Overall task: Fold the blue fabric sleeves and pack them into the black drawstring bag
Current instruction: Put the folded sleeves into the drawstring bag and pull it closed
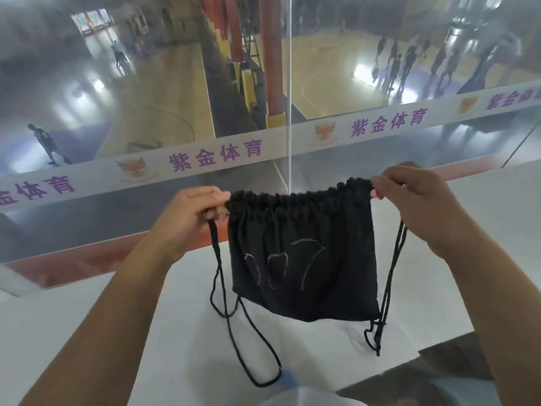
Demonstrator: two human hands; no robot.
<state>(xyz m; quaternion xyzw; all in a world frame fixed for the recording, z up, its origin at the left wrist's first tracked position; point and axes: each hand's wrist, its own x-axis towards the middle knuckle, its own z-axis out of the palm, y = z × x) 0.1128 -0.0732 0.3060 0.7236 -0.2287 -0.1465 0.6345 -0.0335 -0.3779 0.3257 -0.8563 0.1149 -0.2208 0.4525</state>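
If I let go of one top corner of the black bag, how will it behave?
The black bag hangs limp between the left hand and right hand, so it would probably flop down. It looks light and nearly empty. Its loose cords may swing and snag.

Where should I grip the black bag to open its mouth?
Grip the gathered top hem of the bag, from above. Left hand and right hand already pinch its two corners; the cords hang slack.

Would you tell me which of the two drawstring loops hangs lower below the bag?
The left loop, under the left hand, hangs lower, well past the black bag's bottom edge; the right loop ends just below it.
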